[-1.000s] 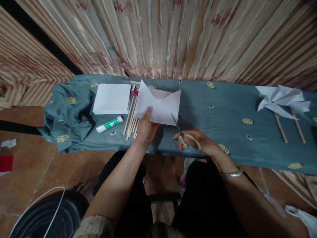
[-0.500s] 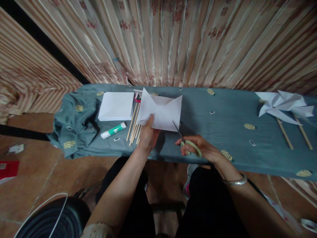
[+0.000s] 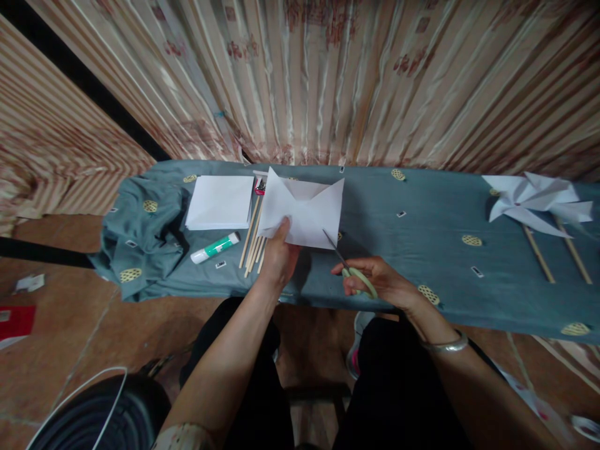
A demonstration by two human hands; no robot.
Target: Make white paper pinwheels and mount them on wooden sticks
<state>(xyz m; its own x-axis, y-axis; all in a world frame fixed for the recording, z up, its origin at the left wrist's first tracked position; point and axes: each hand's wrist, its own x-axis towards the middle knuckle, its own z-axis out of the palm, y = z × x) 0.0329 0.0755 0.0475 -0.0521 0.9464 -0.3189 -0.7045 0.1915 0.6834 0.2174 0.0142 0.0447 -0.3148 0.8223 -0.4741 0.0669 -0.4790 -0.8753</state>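
Note:
My left hand (image 3: 281,253) grips a white sheet of paper (image 3: 307,215) by its lower left part, thumb on top. The sheet's upper edge is cut, with two corners standing up in points. In my right hand (image 3: 377,279) is a pair of scissors (image 3: 359,280) with pale green handles. Their blades reach the paper's lower right edge and look nearly closed on it. Left of the sheet lie several wooden sticks (image 3: 253,240), partly covered by it, and a small red box of metal bits (image 3: 260,185).
A stack of white paper (image 3: 220,201) and a green-and-white glue stick (image 3: 214,247) lie to the left. At the far right are two white paper pinwheels (image 3: 525,200) on sticks. A blue-green cloth (image 3: 412,212) covers the table; a pleated curtain (image 3: 328,81) hangs behind.
The scissors have moved slightly left and further into the lower edge of the paper, and their handles have come closer together. My left hand keeps its hold on the sheet.

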